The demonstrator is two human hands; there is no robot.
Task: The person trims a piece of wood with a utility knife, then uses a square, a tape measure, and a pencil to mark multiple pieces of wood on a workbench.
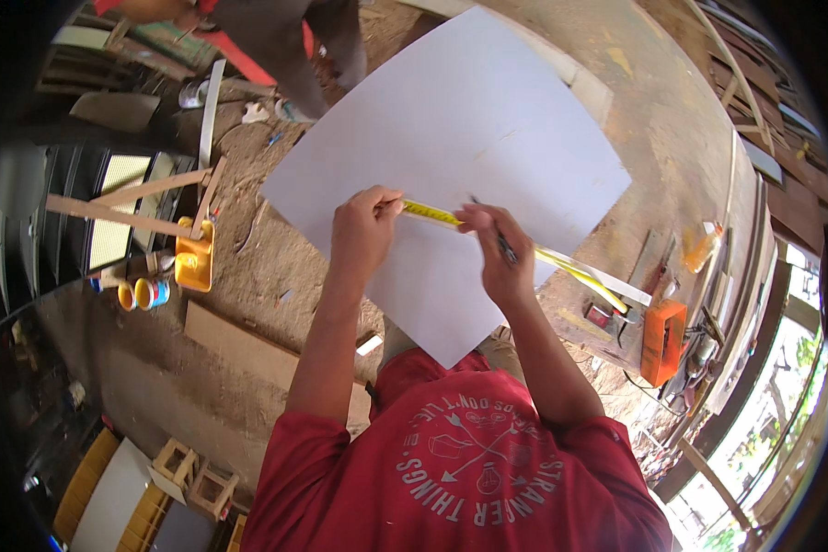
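Note:
A large white square sheet (442, 110) lies in front of me, its near corner at my waist. My left hand (366, 225) pinches a yellow tape measure blade (425, 210) over the sheet. My right hand (504, 248) holds a dark, pencil-like tool (506, 245), with its fingers at the blade; the fingertips are slightly blurred. The blade stretches rightward past the sheet's edge, alongside a pale straight strip (621, 281).
An orange bin (662, 340) and scattered tools sit on the right. Yellow paint containers (193, 258) and a wooden frame (124, 225) stand left. A person's dark-trousered legs (327, 41) are at the back. Boards (782, 166) line the right side.

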